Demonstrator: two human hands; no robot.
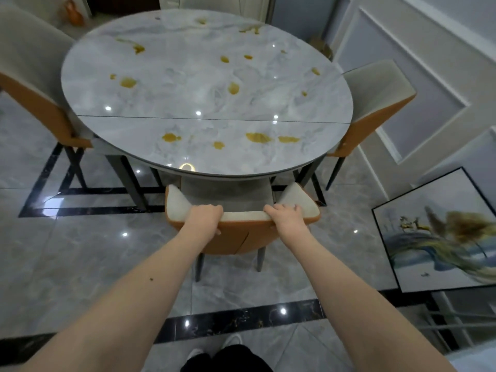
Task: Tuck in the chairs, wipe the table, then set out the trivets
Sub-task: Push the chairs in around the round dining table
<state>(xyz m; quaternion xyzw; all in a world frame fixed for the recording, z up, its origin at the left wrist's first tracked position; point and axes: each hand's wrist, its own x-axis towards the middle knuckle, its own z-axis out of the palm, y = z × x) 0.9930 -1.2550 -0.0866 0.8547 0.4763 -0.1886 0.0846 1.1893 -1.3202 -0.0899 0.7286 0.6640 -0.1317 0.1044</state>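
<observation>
A round grey marble table point(188, 103) fills the middle, dotted with several yellow-brown spills. Right in front of me stands a chair point(241, 237) with an orange back and cream padding, its seat partly under the table's near edge. My left hand point(205, 217) grips the top of its backrest on the left. My right hand point(285, 217) grips the same top edge on the right. A second chair point(40, 76) is at the table's left, a third chair point(375, 103) at its right. No trivets or cloth are in view.
A framed painting point(442, 232) leans against the panelled wall at the right, standing on the floor. An orange object point(73, 12) sits on the floor beyond the table at far left. Glossy grey tiles with black borders surround the table. My shoes show at the bottom.
</observation>
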